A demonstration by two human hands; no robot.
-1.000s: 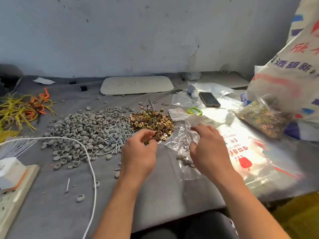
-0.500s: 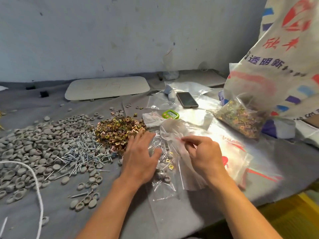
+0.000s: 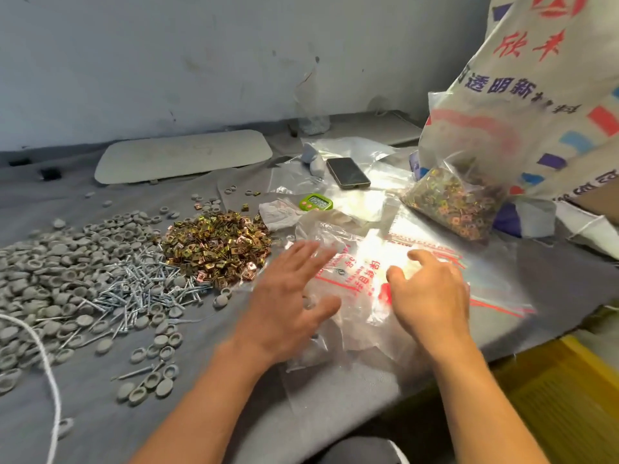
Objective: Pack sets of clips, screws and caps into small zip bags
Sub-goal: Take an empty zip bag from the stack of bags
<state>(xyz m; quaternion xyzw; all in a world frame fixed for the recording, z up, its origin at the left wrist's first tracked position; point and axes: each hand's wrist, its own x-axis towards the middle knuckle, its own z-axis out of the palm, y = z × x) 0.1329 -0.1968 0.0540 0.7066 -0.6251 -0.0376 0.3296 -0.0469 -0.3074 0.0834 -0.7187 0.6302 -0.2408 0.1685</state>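
Note:
A heap of gold metal clips [image 3: 219, 247] lies mid-table, with silver screws [image 3: 140, 288] in front of it and grey caps [image 3: 63, 262] spread to the left. Clear zip bags with red print [image 3: 365, 272] lie in a loose pile on the right. My left hand [image 3: 288, 296] hovers flat over the pile's left edge, fingers spread, blurred by motion. My right hand [image 3: 430, 296] hovers over the pile's right part, fingers apart, holding nothing. A small filled bag [image 3: 311, 343] lies partly under my left hand.
A phone [image 3: 348, 173] and a green timer [image 3: 316, 202] lie behind the bags. A clear bag full of clips [image 3: 452, 202] leans against a large printed sack [image 3: 542, 95] at the right. A white cord [image 3: 43, 363] runs along the left. A flat grey board [image 3: 182, 155] lies at the back.
The view has swung right. My right hand has let go of the bag it pinched, and both hands now hover open over the pile of bags.

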